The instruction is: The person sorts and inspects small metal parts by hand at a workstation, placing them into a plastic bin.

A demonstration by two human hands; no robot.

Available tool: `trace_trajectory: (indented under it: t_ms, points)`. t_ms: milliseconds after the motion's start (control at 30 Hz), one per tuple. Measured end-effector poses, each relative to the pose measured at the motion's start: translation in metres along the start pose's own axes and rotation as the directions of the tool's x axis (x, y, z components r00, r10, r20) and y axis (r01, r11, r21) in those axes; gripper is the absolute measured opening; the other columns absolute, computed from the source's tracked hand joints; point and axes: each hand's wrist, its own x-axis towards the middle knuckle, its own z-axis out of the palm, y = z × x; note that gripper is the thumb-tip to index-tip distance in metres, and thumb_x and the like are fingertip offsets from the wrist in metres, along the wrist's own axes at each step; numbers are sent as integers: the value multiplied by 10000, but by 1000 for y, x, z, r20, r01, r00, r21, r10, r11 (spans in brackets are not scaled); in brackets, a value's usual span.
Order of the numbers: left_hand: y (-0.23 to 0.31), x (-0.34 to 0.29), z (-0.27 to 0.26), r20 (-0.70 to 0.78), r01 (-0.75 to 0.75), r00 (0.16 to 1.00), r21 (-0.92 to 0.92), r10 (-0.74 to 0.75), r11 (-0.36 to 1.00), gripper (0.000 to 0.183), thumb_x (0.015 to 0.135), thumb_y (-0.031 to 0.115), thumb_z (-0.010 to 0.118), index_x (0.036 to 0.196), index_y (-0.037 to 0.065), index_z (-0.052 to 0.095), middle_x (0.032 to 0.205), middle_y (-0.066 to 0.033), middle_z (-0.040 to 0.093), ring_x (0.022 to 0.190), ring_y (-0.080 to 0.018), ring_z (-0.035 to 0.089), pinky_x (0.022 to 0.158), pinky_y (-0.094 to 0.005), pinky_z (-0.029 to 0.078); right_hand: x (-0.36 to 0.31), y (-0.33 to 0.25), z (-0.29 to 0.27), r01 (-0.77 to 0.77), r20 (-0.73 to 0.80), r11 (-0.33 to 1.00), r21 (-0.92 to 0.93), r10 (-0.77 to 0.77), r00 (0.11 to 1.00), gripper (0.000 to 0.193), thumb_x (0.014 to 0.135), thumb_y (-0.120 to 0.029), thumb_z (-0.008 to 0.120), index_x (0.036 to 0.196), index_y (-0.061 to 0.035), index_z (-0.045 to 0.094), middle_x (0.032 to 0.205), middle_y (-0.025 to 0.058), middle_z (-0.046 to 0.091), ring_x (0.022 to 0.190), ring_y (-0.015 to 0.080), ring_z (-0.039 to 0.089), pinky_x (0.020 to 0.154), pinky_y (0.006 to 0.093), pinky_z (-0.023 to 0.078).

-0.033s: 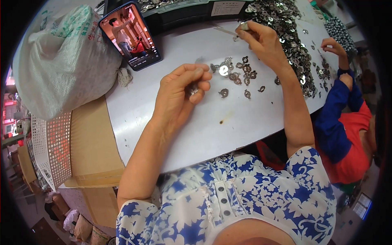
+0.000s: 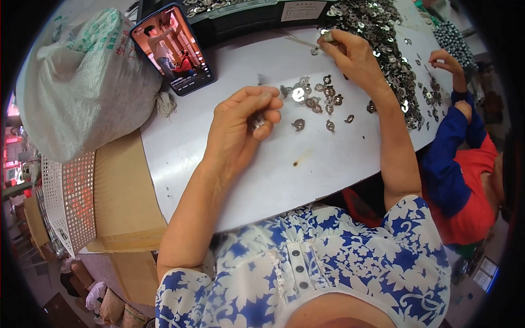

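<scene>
My left hand (image 2: 243,117) is curled above the white tabletop, its fingers closed around small shiny metal pieces (image 2: 258,121). Just right of it lies a loose cluster of small ring-shaped metal parts (image 2: 330,101), with several strays around it. My right hand (image 2: 353,57) is farther off, thumb and fingers pinched together beside a big heap of the same metal parts (image 2: 391,60). What the pinch holds is too small to make out. A single small part (image 2: 314,52) shows just below those fingertips.
A phone (image 2: 175,52) playing a video leans at the back left, next to a white woven sack (image 2: 82,87). Behind stands a dark bin (image 2: 240,23). On the left are cardboard (image 2: 123,191) and a perforated white basket (image 2: 68,202). At right, another person's hand (image 2: 445,61) is near scattered parts.
</scene>
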Motion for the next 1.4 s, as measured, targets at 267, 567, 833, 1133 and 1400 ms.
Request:
trace_trajectory:
  t_ms: [267, 567, 833, 1133, 1400]
  points:
    - [4, -2, 1, -19, -21, 1000, 56, 22, 998, 186, 996, 102, 621, 1091, -52, 664, 897, -107, 702, 698, -123, 654, 482, -199, 419, 4, 10, 6, 131, 55, 980, -149, -124, 991, 111, 910, -137, 685, 962, -39, 685, 847, 92, 709, 779, 245, 707, 758, 371, 554]
    - [3, -2, 1, -21, -14, 1000, 79, 15, 997, 210, 998, 102, 625, 1115, -69, 661, 904, -106, 671, 731, -128, 636, 447, -177, 409, -4, -12, 7, 58, 73, 982, -178, -46, 996, 123, 914, -138, 679, 962, -24, 673, 794, 91, 690, 737, 236, 689, 741, 374, 550]
    - [1, -3, 5, -20, -11, 1000, 124, 14, 992, 198, 991, 111, 644, 1088, -61, 667, 907, -101, 691, 707, -107, 646, 465, -173, 422, -3, -6, 16, 166, 99, 984, -71, -159, 982, 128, 911, -106, 720, 931, 9, 668, 686, 28, 597, 605, 80, 507, 568, 273, 438]
    - [0, -2, 6, -11, -11, 1000, 160, 13, 987, 195, 989, 121, 650, 1074, -52, 675, 914, -105, 709, 701, -100, 674, 475, -185, 431, 1, 1, 16, 240, 146, 959, -147, -219, 965, 174, 946, -123, 655, 927, 29, 573, 761, 148, 633, 647, 274, 602, 641, 386, 481]
    - [3, -3, 0, -18, 102, 995, 18, -101, 995, 261, 1034, 202, 600, 1103, -42, 662, 925, -131, 724, 723, -134, 692, 501, -190, 462, -18, -85, 30, 178, 173, 934, 308, -239, 956, 106, 953, -56, 665, 958, 20, 591, 824, 129, 641, 691, 214, 656, 629, 312, 519]
